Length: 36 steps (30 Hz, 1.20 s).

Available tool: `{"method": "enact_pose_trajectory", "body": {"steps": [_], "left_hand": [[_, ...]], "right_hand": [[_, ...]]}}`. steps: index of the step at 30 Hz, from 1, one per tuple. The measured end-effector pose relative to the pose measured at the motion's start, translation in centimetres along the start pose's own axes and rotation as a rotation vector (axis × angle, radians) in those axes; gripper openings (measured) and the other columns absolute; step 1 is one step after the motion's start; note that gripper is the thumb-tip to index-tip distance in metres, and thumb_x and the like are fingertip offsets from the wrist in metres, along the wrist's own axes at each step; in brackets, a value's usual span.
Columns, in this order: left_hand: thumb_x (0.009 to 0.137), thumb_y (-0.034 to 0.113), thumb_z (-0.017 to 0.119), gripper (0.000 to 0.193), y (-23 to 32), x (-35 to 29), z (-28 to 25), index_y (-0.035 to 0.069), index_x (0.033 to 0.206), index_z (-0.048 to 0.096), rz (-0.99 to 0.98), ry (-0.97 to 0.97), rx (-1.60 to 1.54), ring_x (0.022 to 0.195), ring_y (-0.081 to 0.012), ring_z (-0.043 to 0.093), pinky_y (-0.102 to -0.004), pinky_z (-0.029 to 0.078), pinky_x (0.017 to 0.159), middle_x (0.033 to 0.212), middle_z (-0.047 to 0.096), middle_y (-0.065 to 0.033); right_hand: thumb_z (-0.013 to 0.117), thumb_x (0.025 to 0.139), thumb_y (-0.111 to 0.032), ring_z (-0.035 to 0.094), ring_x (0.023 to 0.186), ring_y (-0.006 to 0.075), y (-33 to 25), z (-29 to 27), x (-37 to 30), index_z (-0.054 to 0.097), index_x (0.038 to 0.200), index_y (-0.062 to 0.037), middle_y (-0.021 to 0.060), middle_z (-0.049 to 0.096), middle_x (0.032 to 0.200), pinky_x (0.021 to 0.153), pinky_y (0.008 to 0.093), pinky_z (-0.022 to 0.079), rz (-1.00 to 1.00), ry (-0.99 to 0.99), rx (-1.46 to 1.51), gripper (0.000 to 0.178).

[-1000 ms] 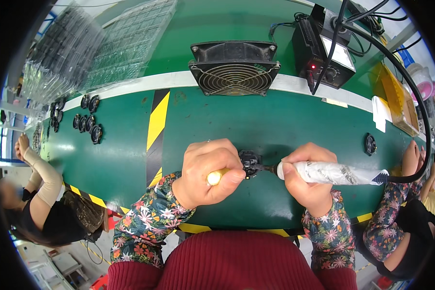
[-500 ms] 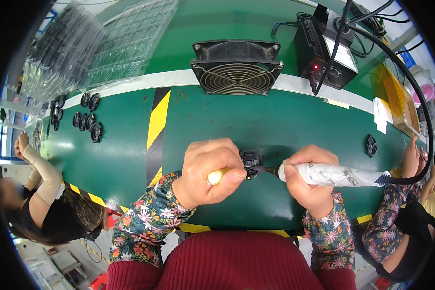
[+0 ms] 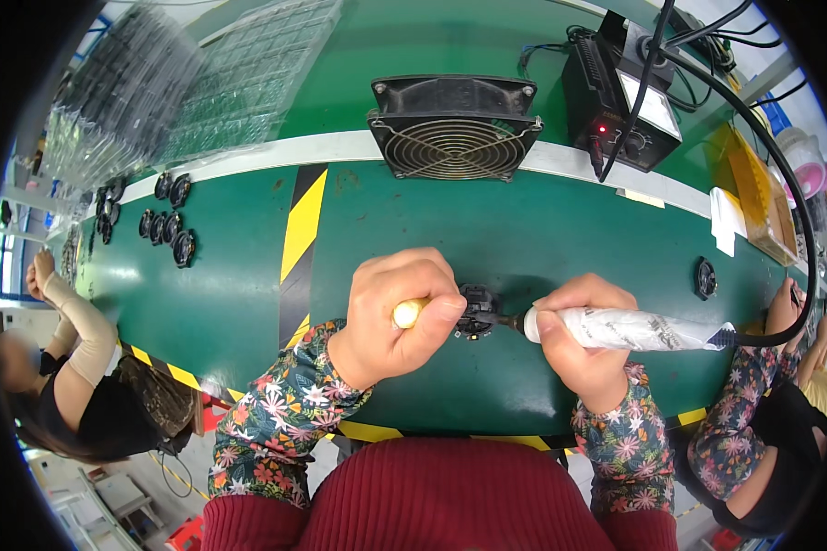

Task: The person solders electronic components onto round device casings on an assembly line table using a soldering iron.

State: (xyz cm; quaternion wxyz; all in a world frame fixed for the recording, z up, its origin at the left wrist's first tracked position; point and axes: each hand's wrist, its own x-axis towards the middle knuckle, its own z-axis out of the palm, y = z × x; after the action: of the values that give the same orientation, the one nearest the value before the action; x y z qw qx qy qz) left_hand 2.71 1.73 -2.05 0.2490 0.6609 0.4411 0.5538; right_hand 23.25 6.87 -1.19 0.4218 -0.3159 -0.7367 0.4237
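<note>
Left hand in fist around handle

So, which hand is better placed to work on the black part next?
Probably the right hand: it grips the white-wrapped tool, whose dark tip points at the black part. The left hand holds a yellow handle beside that part.

Left hand now slightly farther forward

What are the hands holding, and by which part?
Left hand: a yellow-handled tool, fist around its handle. Right hand: a soldering iron, by the front of its white-wrapped handle.
</note>
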Motion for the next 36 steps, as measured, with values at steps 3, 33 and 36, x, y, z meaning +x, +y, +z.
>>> {"method": "enact_pose_trajectory", "body": {"steps": [3,33,36], "left_hand": [[0.082,0.015,0.062,0.020,0.0,0.0,0.0,0.004,0.068,0.054,0.010,-0.005,0.002,0.052,-0.0216,0.053,-0.0303,0.041,0.047,0.062,0.055,-0.0074],[0.079,0.012,0.066,0.013,1.5,-0.1,-2.5,0.002,0.087,0.062,0.249,0.066,0.530,0.066,-0.0252,0.059,-0.0322,0.047,0.058,0.075,0.061,-0.0095],[0.076,0.011,0.068,0.024,1.5,-1.2,-2.6,0.006,0.099,0.065,0.079,-0.340,0.642,0.066,-0.0230,0.059,-0.0331,0.049,0.059,0.081,0.059,-0.0071]], "right_hand": [[0.068,0.069,-0.004,0.060,0.053,0.0151,0.0,0.1,0.0,0.059,0.070,-0.0044,0.0044,0.063,0.064,0.051,0.0263,0.046,0.005,-0.003,0.010,0.010],[0.068,0.072,-0.004,0.059,0.052,0.0114,-0.3,-0.6,-0.2,0.060,0.072,-0.0018,0.0048,0.063,0.063,0.049,0.0232,0.045,-0.023,0.085,0.052,0.008],[0.068,0.072,-0.004,0.059,0.054,0.0113,-0.5,-1.5,-0.3,0.061,0.074,-0.0009,0.0057,0.064,0.066,0.051,0.0233,0.046,-0.073,0.137,0.008,0.008]]}}
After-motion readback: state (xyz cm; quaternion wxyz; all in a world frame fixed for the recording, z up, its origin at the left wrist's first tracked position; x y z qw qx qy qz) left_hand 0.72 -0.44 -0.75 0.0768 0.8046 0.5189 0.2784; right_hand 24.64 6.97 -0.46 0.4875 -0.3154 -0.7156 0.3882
